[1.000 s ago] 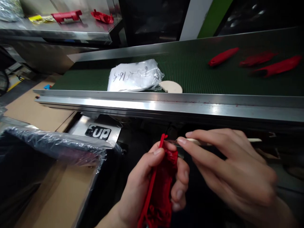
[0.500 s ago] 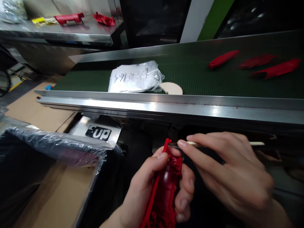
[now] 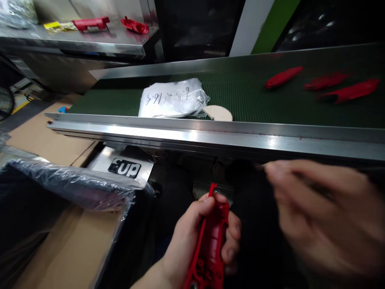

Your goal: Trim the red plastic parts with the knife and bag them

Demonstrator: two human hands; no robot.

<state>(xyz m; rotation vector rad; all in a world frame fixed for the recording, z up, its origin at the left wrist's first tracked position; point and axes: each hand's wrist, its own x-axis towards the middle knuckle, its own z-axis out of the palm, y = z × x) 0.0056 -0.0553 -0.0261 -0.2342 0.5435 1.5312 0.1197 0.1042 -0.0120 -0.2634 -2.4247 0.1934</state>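
A hollow red plastic shell [image 3: 212, 237] is gripped in my left hand [image 3: 192, 224], thumb along its near rim and fingers wrapped round the far side. Its open inside faces up, with small posts and ribs at the lower end. To the right and apart from the shell, my right hand [image 3: 327, 212] is closed in a pinch and smeared by motion. A slim, pale-handled tool is in that pinch; only a faint tip [image 3: 264, 165] shows now, and the rest is hidden by the hand.
A green conveyor belt [image 3: 240, 92] with a metal rail [image 3: 210, 130] crosses ahead. On it lie a white plastic bag [image 3: 171, 98], a cream disc piece [image 3: 219, 113] and several red shells [image 3: 284, 77]. At lower left stands a plastic-lined box [image 3: 78, 176]. More red parts [image 3: 92, 24] rest on a metal table.
My right hand has drawn away to the right, taking the slim tool off the shell's upper end. My left hand still holds the shell, slightly lower in view.
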